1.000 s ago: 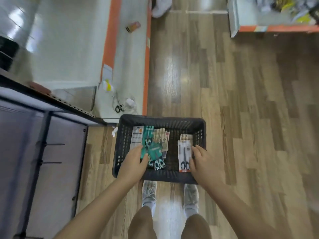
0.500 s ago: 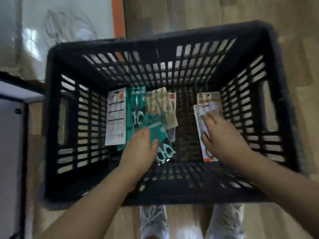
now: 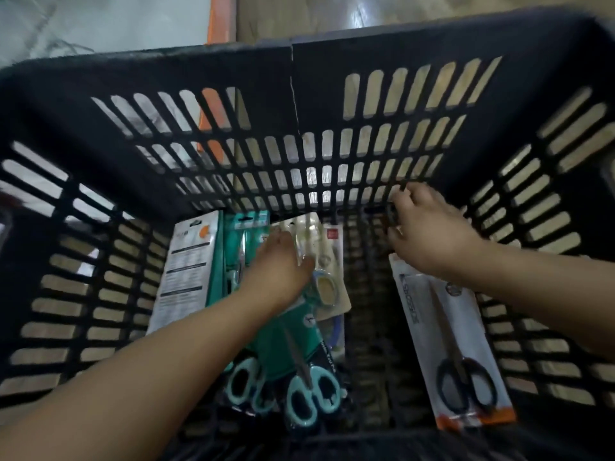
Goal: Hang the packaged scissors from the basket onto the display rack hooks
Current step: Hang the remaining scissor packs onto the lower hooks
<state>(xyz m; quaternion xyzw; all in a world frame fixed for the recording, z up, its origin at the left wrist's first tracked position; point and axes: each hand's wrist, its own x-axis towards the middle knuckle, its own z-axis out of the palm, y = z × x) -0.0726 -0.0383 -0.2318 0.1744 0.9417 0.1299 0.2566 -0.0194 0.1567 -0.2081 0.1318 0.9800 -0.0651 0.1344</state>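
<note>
Both hands reach down inside black slotted basket (image 3: pixel 299 104). Near wall: teal-handled scissors pack (image 3: pixel 299 390), left of middle; black-handled scissors on white card (image 3: pixel 466 361) along right wall, bare floor strip between them. Left hand (image 3: pixel 279 271) lies on teal packs, fingers hidden, grip unclear. Right hand (image 3: pixel 429 234) at far right corner, fingers curled, what it holds unclear. White-backed pack (image 3: pixel 186 271) by left wall.
</note>
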